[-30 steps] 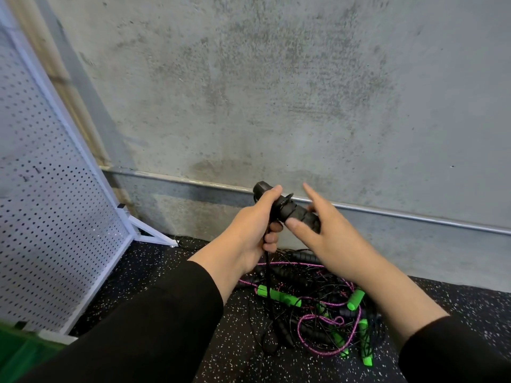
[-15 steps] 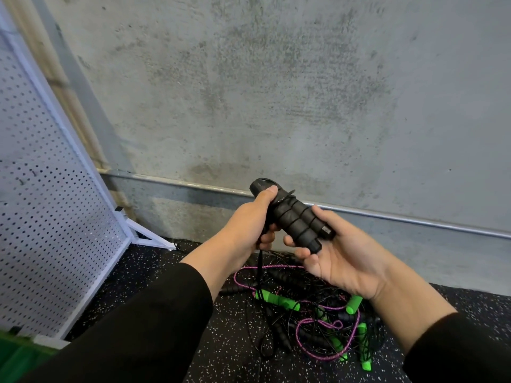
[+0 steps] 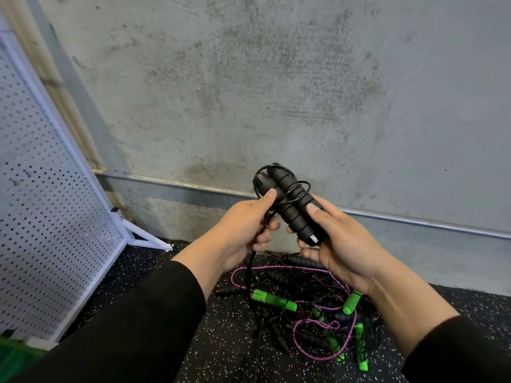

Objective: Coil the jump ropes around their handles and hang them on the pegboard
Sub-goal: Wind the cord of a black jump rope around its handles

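Observation:
Two black ribbed jump-rope handles (image 3: 292,205) are held side by side in front of the wall. My right hand (image 3: 340,241) cups their lower ends with the thumb pressed on top. My left hand (image 3: 243,228) pinches the thin black cord (image 3: 250,275) beside the upper ends. One or two loops of the cord lie around the handles, and the rest hangs down to the floor. A tangled pile of other ropes (image 3: 312,308), with green and black handles and purple cord, lies on the floor below my hands. The white pegboard (image 3: 41,205) leans at the left.
A grey concrete wall (image 3: 276,92) with a metal rail stands close behind. The floor is black speckled rubber (image 3: 221,349). The pegboard's white foot brace (image 3: 143,236) juts out on the floor. A green object shows at the bottom left corner (image 3: 11,357).
The handles have turned more upright and a loop of black cord now lies around them. My left hand has shifted down to pinch the cord.

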### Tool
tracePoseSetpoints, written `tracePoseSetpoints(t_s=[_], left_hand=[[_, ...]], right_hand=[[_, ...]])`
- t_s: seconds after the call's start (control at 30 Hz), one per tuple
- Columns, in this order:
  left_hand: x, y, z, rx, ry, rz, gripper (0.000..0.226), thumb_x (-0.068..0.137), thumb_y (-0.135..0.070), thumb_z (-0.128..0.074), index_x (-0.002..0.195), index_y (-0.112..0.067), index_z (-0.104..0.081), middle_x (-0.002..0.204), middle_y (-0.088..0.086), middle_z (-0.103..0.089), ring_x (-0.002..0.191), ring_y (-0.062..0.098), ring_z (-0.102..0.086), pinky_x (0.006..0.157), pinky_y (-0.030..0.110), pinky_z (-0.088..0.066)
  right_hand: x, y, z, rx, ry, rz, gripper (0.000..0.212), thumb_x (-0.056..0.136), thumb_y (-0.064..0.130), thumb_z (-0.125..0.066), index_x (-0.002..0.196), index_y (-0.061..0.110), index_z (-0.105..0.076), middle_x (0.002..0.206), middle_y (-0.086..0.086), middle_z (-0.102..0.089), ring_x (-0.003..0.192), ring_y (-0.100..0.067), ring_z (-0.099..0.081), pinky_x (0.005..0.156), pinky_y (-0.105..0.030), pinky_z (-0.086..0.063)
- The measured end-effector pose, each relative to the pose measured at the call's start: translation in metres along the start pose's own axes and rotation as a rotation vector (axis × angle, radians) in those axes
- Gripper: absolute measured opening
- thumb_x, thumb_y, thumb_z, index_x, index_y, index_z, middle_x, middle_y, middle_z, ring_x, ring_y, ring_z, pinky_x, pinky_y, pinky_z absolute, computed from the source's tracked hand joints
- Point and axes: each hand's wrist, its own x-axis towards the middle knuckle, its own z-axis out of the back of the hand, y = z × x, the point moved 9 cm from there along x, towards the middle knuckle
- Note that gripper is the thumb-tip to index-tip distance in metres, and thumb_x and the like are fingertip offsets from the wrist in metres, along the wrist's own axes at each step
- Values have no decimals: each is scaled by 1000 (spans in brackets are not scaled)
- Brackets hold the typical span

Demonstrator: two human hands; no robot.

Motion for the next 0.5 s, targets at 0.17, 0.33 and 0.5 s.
tracePoseSetpoints(t_s=[0.17,0.33,0.5], left_hand=[[-3,-5,-1,37,14,-56,32,103,-44,-53,84,-18,-51,66,-2,-46,45,7,-25,41,20,-18],[-6,-5,-9,95,31,-62,28,103,-34,-57,80,-19,-51,66,-1,-46,44,6,-24,40,18,-20],[-9,-5,-11,171,55,-64,27,103,-33,-58,82,-16,-54,65,1,-49,43,7,-24,40,18,-22]], right_hand=[[-2,-3,1,-12,17,-70,43,96,46,-53,129,20,-63,107,-22,-70,78,-26,-65,73,-40,-56],[-4,-5,11,-69,-28,-124,59,82,55,-65,122,12,-65,101,-23,-73,66,-24,-62,66,-33,-59],[-4,-3,17,-98,-74,-94,46,81,44,-71,118,18,-65,93,-21,-73,58,-23,-54,53,-27,-52]])
